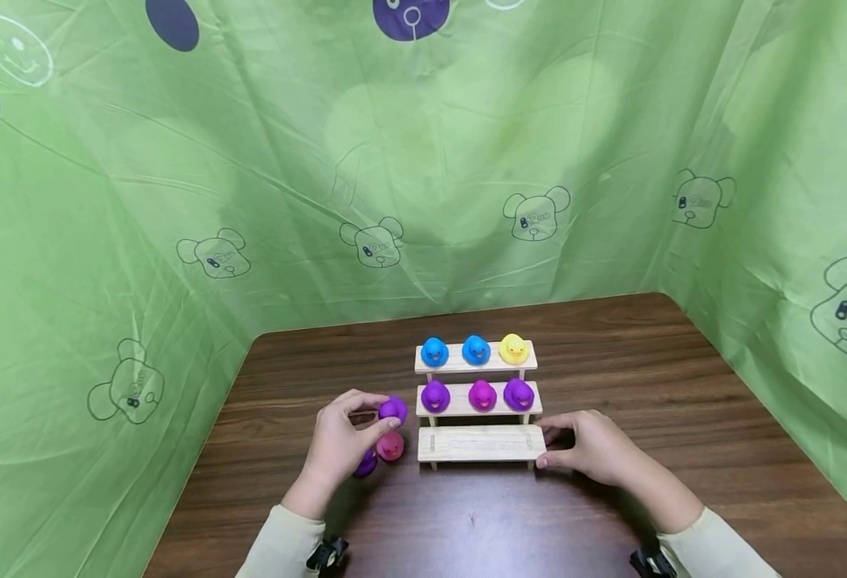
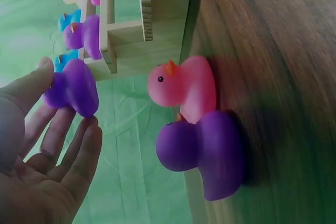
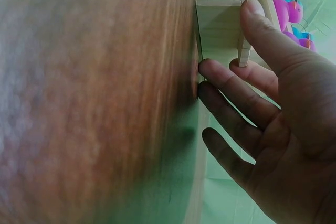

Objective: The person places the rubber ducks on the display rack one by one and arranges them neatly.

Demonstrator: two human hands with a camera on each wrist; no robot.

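Observation:
My left hand (image 1: 338, 443) pinches a purple rubber duck (image 2: 79, 88) between thumb and fingers, raised just left of a small three-step wooden stand (image 1: 481, 444). Beneath that hand, a pink duck (image 2: 181, 87) and another purple duck (image 2: 218, 153) sit close together on the table. At the stand's right end, my right hand (image 1: 600, 451) grips the bottom step, thumb at its front edge and index finger at the back. The bottom step is bare. Along the middle step sit a purple duck (image 1: 435, 396), a magenta duck (image 1: 482, 396) and another purple duck (image 1: 519, 394).
On the top step stand two blue ducks (image 1: 434, 352) and a yellow duck (image 1: 513, 349). The dark wood-grain table (image 1: 683, 385) has a green cloth (image 1: 452, 160) with bear drawings hanging behind it and at both sides.

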